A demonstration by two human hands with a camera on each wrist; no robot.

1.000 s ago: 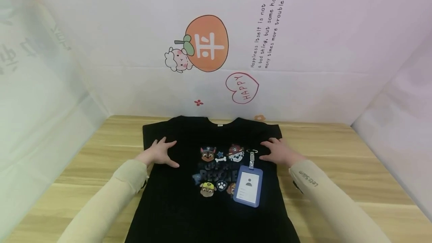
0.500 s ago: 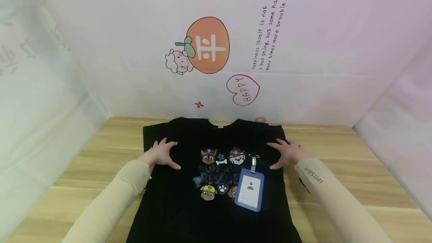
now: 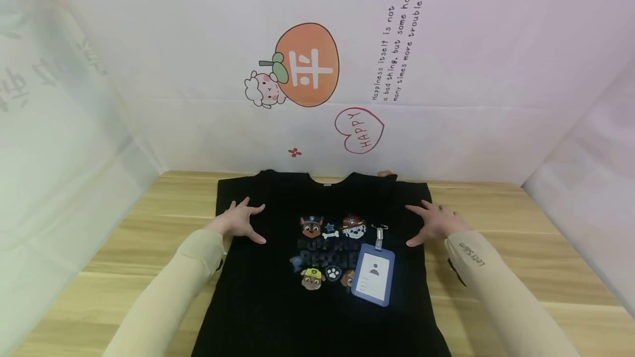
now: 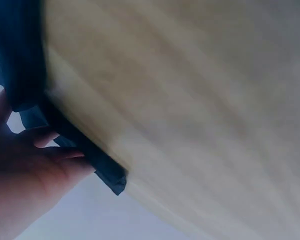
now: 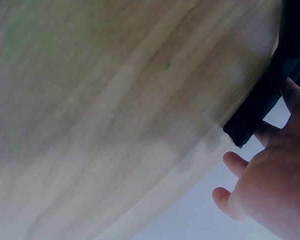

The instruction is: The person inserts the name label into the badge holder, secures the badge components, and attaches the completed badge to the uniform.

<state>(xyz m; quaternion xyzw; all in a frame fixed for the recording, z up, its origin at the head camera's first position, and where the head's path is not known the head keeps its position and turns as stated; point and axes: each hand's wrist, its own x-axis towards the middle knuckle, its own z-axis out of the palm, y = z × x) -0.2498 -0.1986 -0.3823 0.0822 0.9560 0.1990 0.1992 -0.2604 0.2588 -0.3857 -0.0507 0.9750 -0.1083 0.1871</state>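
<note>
A black T-shirt with cartoon dog prints lies front up on the wooden table, neckline toward the back. My left hand rests on its left side below the sleeve, thumb and fingers spread. On the other side my right hand touches the shirt's edge near the right sleeve, fingers also spread. The left wrist view has the left fingers against the dark sleeve; the right wrist view has the right fingers beside the other sleeve. A blue badge holder with a metal clip lies on the shirt's chest.
Wood-grain table shows on both sides of the shirt. A white printed cloth stands behind the table, with more white cloth at the left and right. The shirt's lower part runs out of view toward me.
My right hand has moved to the right, and the right sleeve now spreads farther out. The shirt and badge holder sit slightly farther right in view. The left hand keeps nearly the same pose.
</note>
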